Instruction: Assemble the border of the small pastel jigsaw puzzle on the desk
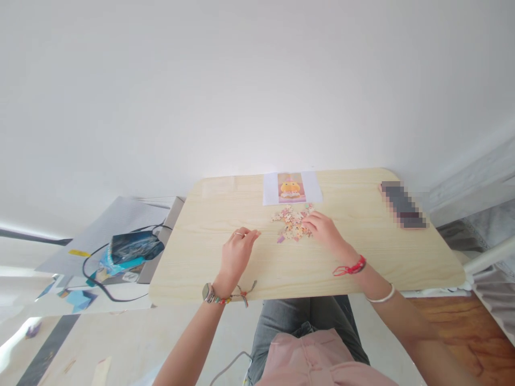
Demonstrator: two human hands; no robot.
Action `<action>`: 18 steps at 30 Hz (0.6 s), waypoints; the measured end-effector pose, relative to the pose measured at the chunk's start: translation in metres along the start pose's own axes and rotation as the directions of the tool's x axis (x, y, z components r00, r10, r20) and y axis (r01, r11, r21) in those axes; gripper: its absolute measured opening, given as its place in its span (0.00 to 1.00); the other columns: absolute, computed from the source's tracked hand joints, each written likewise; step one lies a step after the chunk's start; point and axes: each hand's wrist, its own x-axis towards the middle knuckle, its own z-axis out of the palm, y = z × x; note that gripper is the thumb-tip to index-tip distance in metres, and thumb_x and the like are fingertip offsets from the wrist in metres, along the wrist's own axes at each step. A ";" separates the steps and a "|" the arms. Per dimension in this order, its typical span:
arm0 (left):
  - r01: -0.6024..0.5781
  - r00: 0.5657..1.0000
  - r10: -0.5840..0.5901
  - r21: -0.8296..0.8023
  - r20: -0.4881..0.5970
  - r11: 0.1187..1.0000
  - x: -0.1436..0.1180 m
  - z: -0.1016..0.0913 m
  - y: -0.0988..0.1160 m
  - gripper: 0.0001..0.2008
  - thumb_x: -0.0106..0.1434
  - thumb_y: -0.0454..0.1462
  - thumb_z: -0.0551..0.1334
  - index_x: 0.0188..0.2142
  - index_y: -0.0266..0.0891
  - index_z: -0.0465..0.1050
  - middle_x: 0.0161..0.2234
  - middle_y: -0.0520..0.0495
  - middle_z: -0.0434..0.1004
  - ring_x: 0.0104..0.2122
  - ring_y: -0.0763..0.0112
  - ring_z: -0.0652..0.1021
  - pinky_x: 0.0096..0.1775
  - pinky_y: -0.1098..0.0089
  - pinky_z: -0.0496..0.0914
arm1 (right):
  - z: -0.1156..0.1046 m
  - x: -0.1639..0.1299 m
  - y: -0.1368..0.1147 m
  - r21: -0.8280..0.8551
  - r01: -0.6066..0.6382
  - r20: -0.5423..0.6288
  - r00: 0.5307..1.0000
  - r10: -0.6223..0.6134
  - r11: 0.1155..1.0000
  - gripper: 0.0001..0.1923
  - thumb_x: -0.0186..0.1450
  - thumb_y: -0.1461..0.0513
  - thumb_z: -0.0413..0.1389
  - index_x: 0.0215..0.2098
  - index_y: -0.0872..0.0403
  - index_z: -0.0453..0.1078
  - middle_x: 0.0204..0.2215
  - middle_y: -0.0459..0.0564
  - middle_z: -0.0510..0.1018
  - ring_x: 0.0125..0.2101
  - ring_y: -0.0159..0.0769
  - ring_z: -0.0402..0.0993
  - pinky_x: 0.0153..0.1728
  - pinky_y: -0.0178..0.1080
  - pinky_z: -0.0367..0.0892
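A loose pile of small jigsaw puzzle pieces (290,221) lies on the pale wooden table (193,268), some pink, some orange or cream. My right hand (325,229) reaches over the pile's right edge, its fingers drawn together and touching the pieces. Whatever those fingertips grip is hidden. Left of the pile, my left hand (238,253) is closed in a pinch above the tabletop, with a tiny puzzle piece (258,234) at its fingertips. Just behind the pile lies a white sheet (270,188) bearing a printed picture (292,187) of a yellow-orange figure.
A phone-like dark object (403,206), blurred out, lies at the table's right side. A flat, see-through item (218,185) rests at the back left corner. Beyond the left edge are a blue plastic bag (134,249) and a black cord (98,284). A white wall (257,86) rises behind.
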 end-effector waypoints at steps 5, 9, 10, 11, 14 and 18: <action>-0.121 0.983 0.139 -0.137 0.123 0.983 0.020 0.007 0.049 0.09 0.63 0.39 0.55 0.39 0.45 0.73 0.36 0.49 0.73 0.34 0.71 0.72 0.31 0.74 0.64 | -0.029 -0.039 0.027 -0.026 -0.139 0.062 0.988 0.140 0.990 0.10 0.61 0.67 0.50 0.36 0.52 0.72 0.33 0.49 0.70 0.35 0.36 0.68 0.37 0.38 0.64; -0.115 0.968 0.155 -0.197 0.198 0.974 0.035 0.016 0.084 0.08 0.62 0.38 0.55 0.37 0.44 0.73 0.37 0.47 0.72 0.35 0.71 0.73 0.31 0.74 0.65 | -0.024 -0.033 0.024 -0.023 -0.122 0.105 0.987 0.124 0.992 0.11 0.61 0.68 0.50 0.37 0.52 0.71 0.34 0.49 0.69 0.35 0.35 0.68 0.38 0.38 0.64; -0.108 0.968 0.149 -0.201 0.201 0.974 0.038 0.018 0.090 0.08 0.62 0.38 0.55 0.38 0.44 0.73 0.37 0.47 0.72 0.35 0.70 0.73 0.31 0.74 0.65 | -0.022 -0.029 0.023 -0.021 -0.111 0.123 0.986 0.112 0.994 0.10 0.61 0.68 0.51 0.37 0.52 0.71 0.34 0.49 0.69 0.35 0.35 0.68 0.38 0.38 0.64; -0.105 0.968 0.147 -0.204 0.203 0.973 0.040 0.020 0.094 0.09 0.62 0.38 0.55 0.39 0.45 0.72 0.37 0.47 0.71 0.36 0.69 0.73 0.31 0.74 0.66 | -0.020 -0.026 0.022 -0.019 -0.099 0.138 0.985 0.101 0.995 0.09 0.61 0.68 0.51 0.36 0.53 0.71 0.34 0.49 0.68 0.35 0.34 0.68 0.37 0.38 0.64; -0.112 0.967 0.156 -0.211 0.204 0.971 0.043 0.026 0.103 0.09 0.62 0.40 0.55 0.40 0.47 0.72 0.38 0.48 0.71 0.38 0.69 0.73 0.31 0.74 0.66 | -0.015 -0.019 0.023 -0.007 -0.077 0.161 0.984 0.077 0.997 0.06 0.61 0.66 0.53 0.34 0.53 0.71 0.33 0.48 0.67 0.33 0.33 0.67 0.36 0.37 0.64; -0.123 0.963 0.169 -0.211 0.212 0.970 0.045 0.034 0.110 0.09 0.62 0.41 0.56 0.39 0.46 0.72 0.38 0.48 0.70 0.37 0.69 0.73 0.32 0.73 0.67 | -0.013 -0.014 0.024 -0.010 -0.084 0.176 0.981 0.085 0.996 0.03 0.61 0.64 0.53 0.31 0.55 0.69 0.31 0.48 0.66 0.31 0.33 0.67 0.34 0.37 0.65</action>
